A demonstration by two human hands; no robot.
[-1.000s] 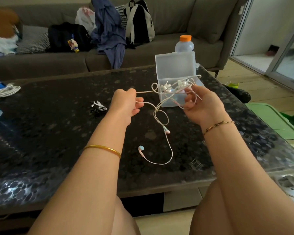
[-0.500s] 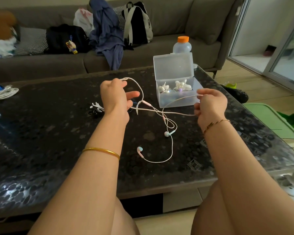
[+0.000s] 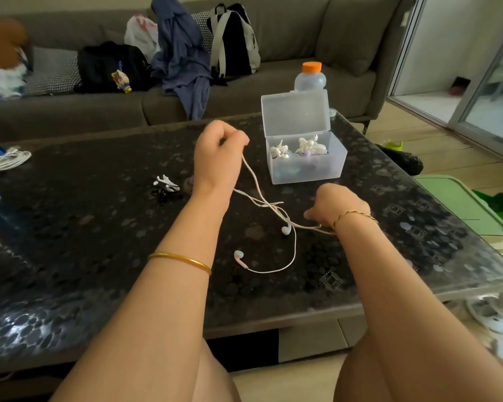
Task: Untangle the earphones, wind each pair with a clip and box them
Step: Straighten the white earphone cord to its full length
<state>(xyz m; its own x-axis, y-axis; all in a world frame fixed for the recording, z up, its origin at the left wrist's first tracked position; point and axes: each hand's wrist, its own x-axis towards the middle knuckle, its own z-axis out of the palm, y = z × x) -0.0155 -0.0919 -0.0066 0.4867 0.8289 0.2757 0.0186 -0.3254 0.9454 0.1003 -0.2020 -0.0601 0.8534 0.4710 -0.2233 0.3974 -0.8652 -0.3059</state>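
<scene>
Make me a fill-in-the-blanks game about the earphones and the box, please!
1. The lid of the clear box is ____.
2. The bottle behind it has an ____ cap.
3. The left hand and right hand hold an earphone cord ending in ____ earbuds.
Missing words: open, orange, two.

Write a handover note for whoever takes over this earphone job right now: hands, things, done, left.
Left hand: raised, fist gripping one end of the earphone cable.
Right hand: low by the table, holding the other end. The cable crosses itself in a small snarl between the hands.
The earbuds are down at the table surface.
The box is open, lid upright, with wound pairs inside.
Spare clips lie on the table to the left of the raised hand.
Done: some pairs boxed.
Left: clear the snarl, wind this pair, clip it, box it.
</scene>
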